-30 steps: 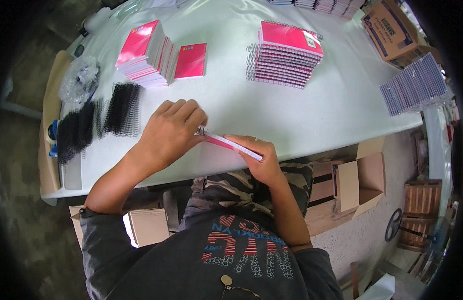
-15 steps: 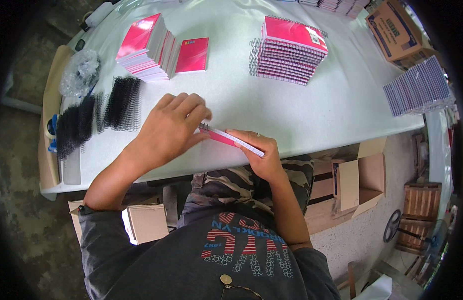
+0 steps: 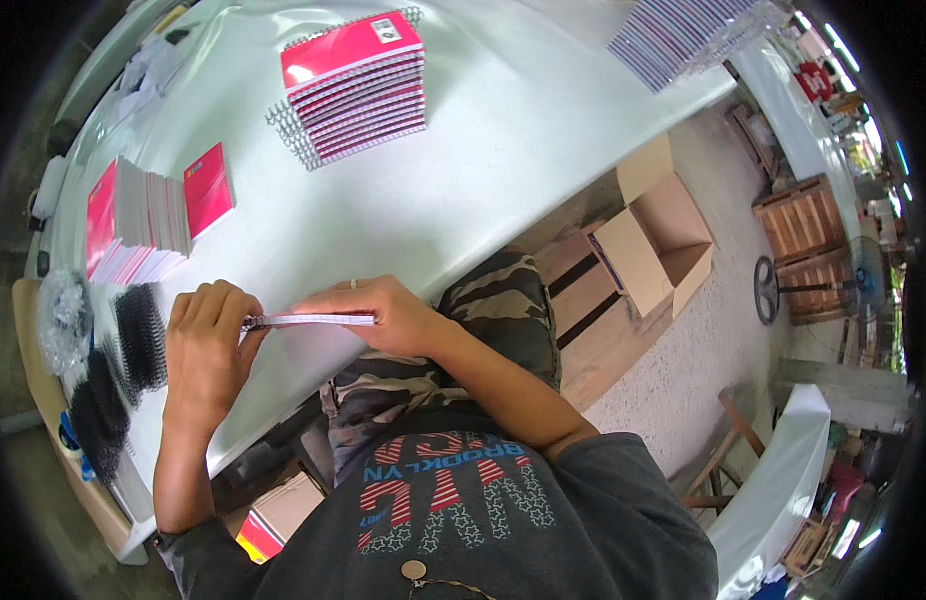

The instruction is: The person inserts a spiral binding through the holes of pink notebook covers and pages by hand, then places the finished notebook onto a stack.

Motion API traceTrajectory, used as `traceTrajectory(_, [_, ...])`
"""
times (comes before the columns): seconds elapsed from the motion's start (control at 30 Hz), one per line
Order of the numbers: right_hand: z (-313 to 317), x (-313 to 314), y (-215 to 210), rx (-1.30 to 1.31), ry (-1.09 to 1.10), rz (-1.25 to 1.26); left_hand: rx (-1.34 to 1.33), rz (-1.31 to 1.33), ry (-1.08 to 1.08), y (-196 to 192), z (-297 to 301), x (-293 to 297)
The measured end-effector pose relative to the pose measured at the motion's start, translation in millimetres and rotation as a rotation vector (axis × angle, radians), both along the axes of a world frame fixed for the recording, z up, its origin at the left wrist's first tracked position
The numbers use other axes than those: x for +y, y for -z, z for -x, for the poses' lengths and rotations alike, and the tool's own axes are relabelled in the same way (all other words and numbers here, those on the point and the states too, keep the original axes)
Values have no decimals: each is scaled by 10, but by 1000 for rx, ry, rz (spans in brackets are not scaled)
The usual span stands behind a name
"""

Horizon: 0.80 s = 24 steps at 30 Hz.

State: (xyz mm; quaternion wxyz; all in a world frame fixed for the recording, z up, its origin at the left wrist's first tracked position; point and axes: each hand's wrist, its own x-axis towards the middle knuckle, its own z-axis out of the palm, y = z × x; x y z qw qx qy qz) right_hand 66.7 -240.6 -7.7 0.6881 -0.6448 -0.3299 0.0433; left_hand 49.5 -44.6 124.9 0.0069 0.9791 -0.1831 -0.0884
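Observation:
A thin spiral notebook [image 3: 318,320] is held edge-on in front of me, its white page edges facing up. My right hand [image 3: 388,312] grips its right part, thumb below and fingers along the far side. At its left end, a bit of dark wire coil [image 3: 251,324] shows at the spine. My left hand [image 3: 211,335] pinches there, fingers curled over the coil and hiding most of it. Left of this hand lie bunches of black wire coils [image 3: 140,340] on the table.
A stack of unbound pink booklets [image 3: 153,225] and a single pink booklet [image 3: 210,188] lie at the left. Coil-bound notebooks [image 3: 358,95] are piled farther back. A wrapped stack [image 3: 673,40] sits at the far right. An open cardboard box [image 3: 648,255] stands below the table edge.
The view has swung right, so the table's things sit farther left. The notebook has gone from slanting to nearly level. My left fingers have closed in on its coil end.

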Motion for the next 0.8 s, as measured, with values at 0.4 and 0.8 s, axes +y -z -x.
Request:
traceTrajectory(0.4, [68, 92, 6, -15, 31, 10, -541, 76, -100, 916, 270, 51])
traceTrajectory(0.8, [223, 251, 39, -205, 93, 47, -581, 500, -108, 1617, 830, 86])
